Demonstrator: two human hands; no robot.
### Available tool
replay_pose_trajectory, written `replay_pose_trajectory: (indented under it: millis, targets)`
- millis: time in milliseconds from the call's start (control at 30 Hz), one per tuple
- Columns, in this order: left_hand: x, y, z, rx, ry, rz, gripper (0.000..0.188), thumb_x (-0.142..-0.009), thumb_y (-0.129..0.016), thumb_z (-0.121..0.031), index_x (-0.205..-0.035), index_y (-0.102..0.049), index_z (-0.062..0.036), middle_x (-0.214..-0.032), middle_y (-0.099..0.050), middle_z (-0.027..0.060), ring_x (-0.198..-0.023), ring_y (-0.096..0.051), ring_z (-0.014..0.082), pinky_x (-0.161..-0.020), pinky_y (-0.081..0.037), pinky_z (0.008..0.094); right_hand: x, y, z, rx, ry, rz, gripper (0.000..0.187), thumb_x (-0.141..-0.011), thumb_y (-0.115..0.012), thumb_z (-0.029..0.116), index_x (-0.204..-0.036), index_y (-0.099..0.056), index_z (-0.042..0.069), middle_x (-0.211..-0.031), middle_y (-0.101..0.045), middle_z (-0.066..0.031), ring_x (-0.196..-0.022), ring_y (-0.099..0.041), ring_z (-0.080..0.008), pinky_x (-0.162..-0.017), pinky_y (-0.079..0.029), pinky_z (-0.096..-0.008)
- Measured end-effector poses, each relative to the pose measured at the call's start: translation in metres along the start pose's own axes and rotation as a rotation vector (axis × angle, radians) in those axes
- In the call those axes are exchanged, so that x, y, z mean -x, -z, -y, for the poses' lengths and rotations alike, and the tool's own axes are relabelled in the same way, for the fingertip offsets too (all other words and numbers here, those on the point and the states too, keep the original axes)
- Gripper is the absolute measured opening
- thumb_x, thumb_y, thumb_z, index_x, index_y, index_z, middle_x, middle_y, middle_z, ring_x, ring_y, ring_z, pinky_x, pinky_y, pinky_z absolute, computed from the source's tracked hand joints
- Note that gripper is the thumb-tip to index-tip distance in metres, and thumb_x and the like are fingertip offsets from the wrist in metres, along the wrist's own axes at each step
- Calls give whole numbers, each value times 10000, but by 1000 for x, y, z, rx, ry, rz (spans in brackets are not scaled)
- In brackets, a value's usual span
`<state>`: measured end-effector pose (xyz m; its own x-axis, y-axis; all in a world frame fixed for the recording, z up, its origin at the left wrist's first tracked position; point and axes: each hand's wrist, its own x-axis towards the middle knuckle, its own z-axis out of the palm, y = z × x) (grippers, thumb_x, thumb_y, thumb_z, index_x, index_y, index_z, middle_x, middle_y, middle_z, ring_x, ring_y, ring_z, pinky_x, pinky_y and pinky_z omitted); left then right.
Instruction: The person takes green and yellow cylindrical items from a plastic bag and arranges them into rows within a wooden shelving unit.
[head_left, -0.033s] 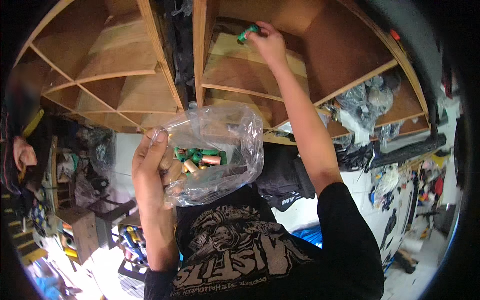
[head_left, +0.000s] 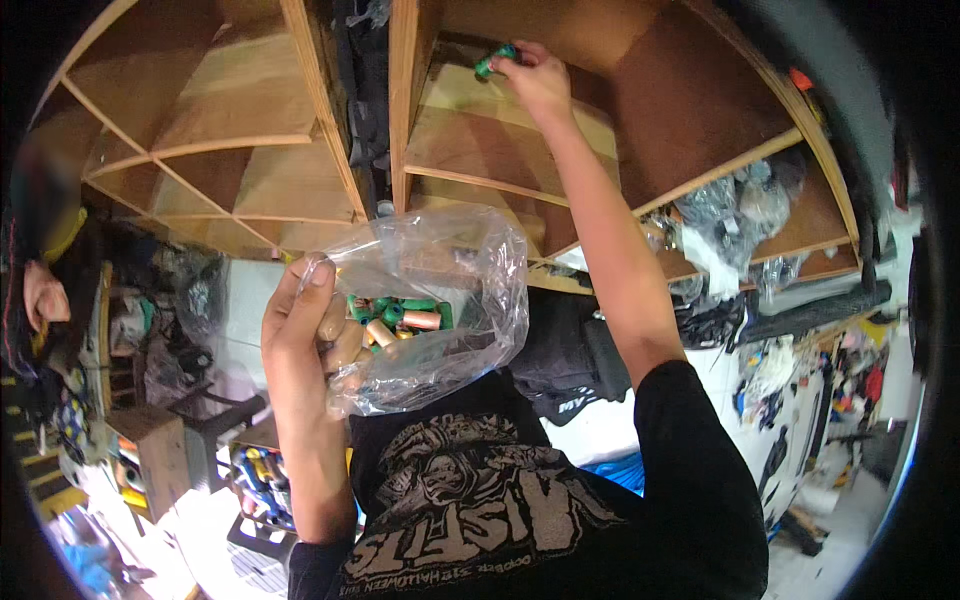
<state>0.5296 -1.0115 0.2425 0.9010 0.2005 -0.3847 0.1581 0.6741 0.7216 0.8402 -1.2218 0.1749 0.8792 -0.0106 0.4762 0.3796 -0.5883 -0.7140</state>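
Observation:
My left hand [head_left: 301, 318] is closed on the edge of a clear plastic bag [head_left: 490, 260], whose mouth gapes wide. Inside the bag lie several small thread spools [head_left: 420, 320], green, peach and yellowish. Up at the wooden shelf compartment [head_left: 470, 130], my right hand [head_left: 538, 75] pinches a green thread spool [head_left: 495, 62] between thumb and fingers. The spool is tilted and in front of the compartment's boards; whether it touches them I cannot tell.
Wooden dividers [head_left: 400, 100] split the shelving into compartments. Crumpled clear plastic bags [head_left: 745, 210] fill a lower right compartment. Another person's hand [head_left: 45, 297] shows at the far left. A wooden box [head_left: 150, 460] and a bin of colourful spools [head_left: 265, 485] stand lower left.
The other person's hand at the far left has shifted. The green spool in my right hand has turned slightly; my left hand and the bag hold nearly the same place.

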Motion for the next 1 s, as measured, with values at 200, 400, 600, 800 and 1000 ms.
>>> replay_pose_trajectory:
  millis: [200, 400, 600, 800, 1000]
  targets:
    - [12, -8, 20, -21, -79, -199, 184, -871, -534, -233, -971, -507, -82, -522, -317, -58, -318, -254, 22, -265, -174, 191, -68, -71, -32, 130, 281, -48, 265, -756, -550, 246, -890, -643, 38, -912, -634, -183, -844, -617, -309, -723, -491, -356]
    - [6, -6, 38, 26, -129, -265, 210, -864, -553, -243, -974, -497, -73, -517, -325, -40, -313, -269, 33, -273, -194, 198, -156, -127, -92, 145, 154, 91, 269, -769, -615, 238, -951, -636, 42, -990, -637, -93, -895, -602, -175, -809, -476, -286]
    - [-1, -4, 49, 76, -162, -300, 171, -862, -556, -215, -947, -501, -77, -513, -321, -41, -315, -283, 36, -276, -215, 193, -159, -144, -94, 20, 450, -75, 308, -820, -450, 301, -796, -647, 66, -771, -651, -124, -708, -640, -288, -633, -508, -390]
    - [-6, 5, 52, 94, -202, -389, 157, -865, -547, -204, -950, -503, -80, -523, -320, -42, -319, -286, 35, -276, -213, 187, -123, -150, -52, 277, 447, -171, 328, -783, -550, 341, -778, -646, 28, -763, -640, -166, -728, -636, -321, -654, -499, -408]
    - [-5, 2, 42, 88, -216, -384, 128, -872, -531, -196, -925, -495, -86, -528, -322, -45, -327, -288, 30, -281, -212, 185, -136, -143, -62, 410, 189, -73, 350, -773, -555, 404, -789, -656, 69, -835, -646, -136, -757, -634, -300, -670, -498, -414]
